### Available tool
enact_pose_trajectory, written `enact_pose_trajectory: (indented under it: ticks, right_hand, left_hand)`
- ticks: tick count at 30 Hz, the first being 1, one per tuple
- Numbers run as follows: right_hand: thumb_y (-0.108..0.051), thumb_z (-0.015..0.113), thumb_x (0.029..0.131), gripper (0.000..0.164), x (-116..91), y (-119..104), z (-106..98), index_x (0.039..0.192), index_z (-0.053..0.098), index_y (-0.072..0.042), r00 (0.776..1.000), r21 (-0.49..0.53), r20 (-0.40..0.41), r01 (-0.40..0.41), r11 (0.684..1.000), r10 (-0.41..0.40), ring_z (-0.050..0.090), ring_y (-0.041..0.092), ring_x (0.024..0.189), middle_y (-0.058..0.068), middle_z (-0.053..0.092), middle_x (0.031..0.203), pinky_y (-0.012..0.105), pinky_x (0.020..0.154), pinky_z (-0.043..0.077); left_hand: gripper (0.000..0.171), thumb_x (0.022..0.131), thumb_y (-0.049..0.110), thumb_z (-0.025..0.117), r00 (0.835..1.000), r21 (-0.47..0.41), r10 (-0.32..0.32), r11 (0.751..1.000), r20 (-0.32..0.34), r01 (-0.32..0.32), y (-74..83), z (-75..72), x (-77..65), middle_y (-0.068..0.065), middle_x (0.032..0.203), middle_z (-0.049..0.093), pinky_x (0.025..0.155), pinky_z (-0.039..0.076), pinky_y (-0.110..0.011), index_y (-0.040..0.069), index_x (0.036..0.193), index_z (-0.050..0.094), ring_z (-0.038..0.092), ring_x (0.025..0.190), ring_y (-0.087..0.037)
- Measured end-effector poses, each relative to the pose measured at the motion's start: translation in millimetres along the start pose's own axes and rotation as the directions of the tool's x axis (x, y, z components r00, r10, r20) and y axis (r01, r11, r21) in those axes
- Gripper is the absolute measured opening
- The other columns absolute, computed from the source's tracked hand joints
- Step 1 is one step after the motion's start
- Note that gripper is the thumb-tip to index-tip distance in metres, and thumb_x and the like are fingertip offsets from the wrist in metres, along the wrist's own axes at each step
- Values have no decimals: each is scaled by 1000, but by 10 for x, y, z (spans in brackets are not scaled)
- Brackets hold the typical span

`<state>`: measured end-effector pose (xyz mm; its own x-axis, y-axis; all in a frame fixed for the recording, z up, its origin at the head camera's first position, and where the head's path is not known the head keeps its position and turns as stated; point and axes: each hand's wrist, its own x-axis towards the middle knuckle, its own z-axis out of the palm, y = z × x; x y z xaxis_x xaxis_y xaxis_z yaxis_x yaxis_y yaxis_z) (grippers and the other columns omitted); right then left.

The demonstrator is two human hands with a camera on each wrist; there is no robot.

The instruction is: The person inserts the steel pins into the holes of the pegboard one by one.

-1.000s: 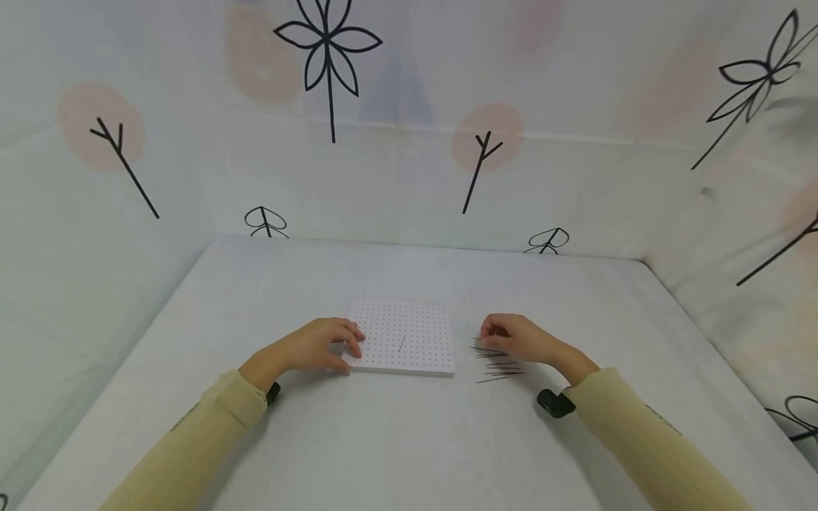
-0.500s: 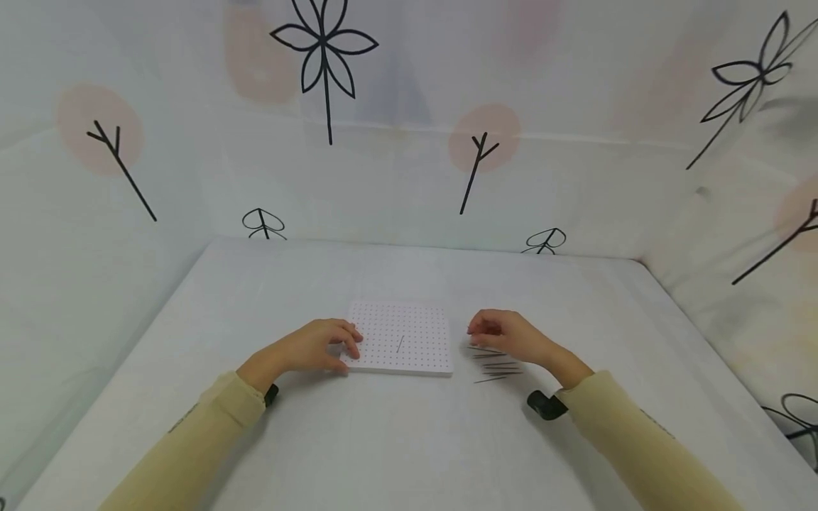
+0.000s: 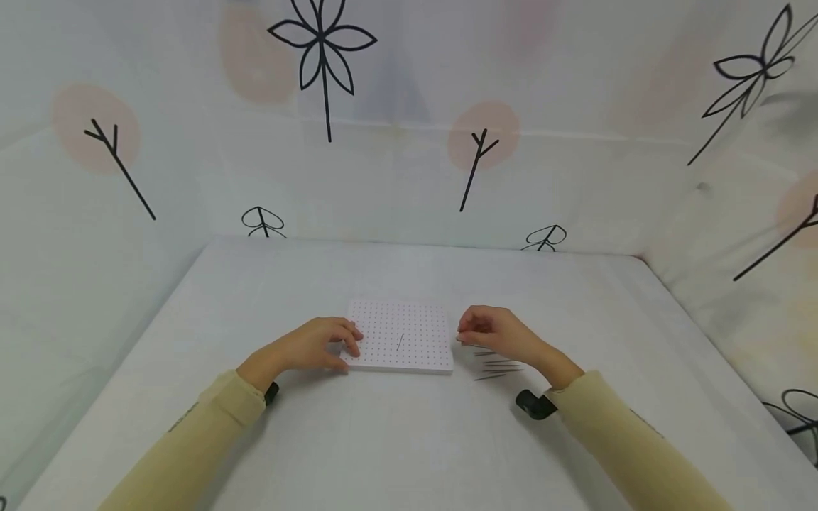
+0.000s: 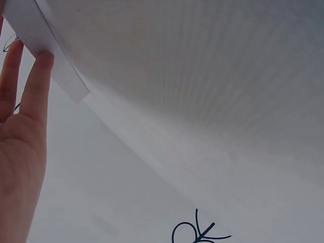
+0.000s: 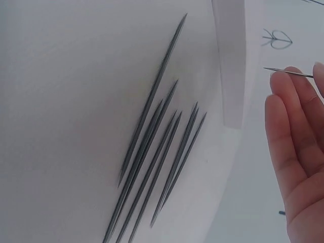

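A white board (image 3: 422,355) with a grid of small holes lies flat on the table. One thin dark needle (image 3: 400,342) shows near its middle. My left hand (image 3: 313,345) rests at the board's left side, fingers on it and thumb by the front corner. In the left wrist view, straight fingers touch the board's side wall (image 4: 63,71). Just right of the board, my right hand (image 3: 498,332) pinches a slender metal needle (image 5: 283,71) between thumb and fingers, its pointed tip sticking out. Below that hand, several dark needles, pointed at their visible ends (image 5: 152,111), lie in a loose row.
A white cloth covers the table (image 3: 383,440). Behind it hangs a pale curtain (image 3: 396,177) with black flower and twig drawings. A black wrist strap (image 3: 535,404) shows below the right sleeve (image 3: 626,433).
My right hand has lifted away from the row of needles and moved left toward the board, with a needle pinched in it. My left hand stays in place at the board.
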<state>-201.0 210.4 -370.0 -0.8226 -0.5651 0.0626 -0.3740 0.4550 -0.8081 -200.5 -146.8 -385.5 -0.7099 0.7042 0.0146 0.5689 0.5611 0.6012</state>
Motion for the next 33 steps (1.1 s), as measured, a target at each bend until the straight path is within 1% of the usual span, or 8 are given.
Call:
enact_pose_trajectory:
  ticks: [8, 13, 16, 22, 25, 33]
  right_hand:
    - [-6, 68, 84, 12, 76, -60, 67, 92, 60, -3, 999, 21, -10, 51, 998, -50, 61, 19, 78, 6, 63, 87, 26, 71, 53]
    - [-6, 69, 83, 12, 116, -86, 113, 91, 61, -4, 999, 29, -14, 43, 999, -43, 61, 18, 78, 6, 62, 87, 26, 71, 53]
    - [-7, 70, 83, 12, 138, -98, 139, 90, 61, -4, 999, 37, -14, 39, 999, -38, 61, 19, 78, 6, 62, 86, 26, 71, 53]
    - [-5, 69, 83, 12, 175, -144, 192, 91, 60, -2, 998, 71, -4, 60, 996, -60, 61, 20, 78, 7, 63, 87, 26, 72, 53]
    - [-5, 69, 83, 11, 199, -156, 217, 90, 60, -2, 998, 75, 0, 61, 995, -62, 61, 20, 78, 7, 63, 87, 26, 73, 53]
    - [-5, 69, 83, 10, 253, -196, 294, 89, 60, -3, 996, 89, 12, 86, 992, -88, 62, 19, 78, 5, 63, 86, 28, 73, 53]
  left_hand:
    - [20, 72, 12, 80, 1000, 14, 3, 1000, 0, -3, -11, 4, 12, 0, 117, 58, 102, 34, -43, 18, 88, 70, 46, 119, -25]
    - [20, 72, 11, 80, 1000, 10, -4, 1000, -2, 4, -20, 4, 17, 0, 117, 58, 103, 34, -42, 18, 87, 70, 46, 119, -24]
    - [19, 72, 12, 80, 1000, 13, 3, 1000, -4, -3, -23, 2, 10, 0, 117, 59, 102, 34, -44, 18, 87, 70, 46, 119, -25]
    - [19, 72, 12, 80, 1000, 5, 9, 1000, 3, -9, -13, -3, -2, 0, 117, 59, 102, 34, -44, 17, 88, 70, 46, 119, -25]
    - [20, 72, 12, 80, 1000, 5, 18, 1000, 2, -18, -15, -3, 1, -1, 117, 59, 102, 35, -44, 16, 88, 70, 47, 118, -25]
    - [20, 72, 12, 80, 1000, -2, 14, 1000, 4, -14, -22, 0, 0, 0, 117, 59, 102, 34, -44, 17, 88, 70, 46, 119, -25]
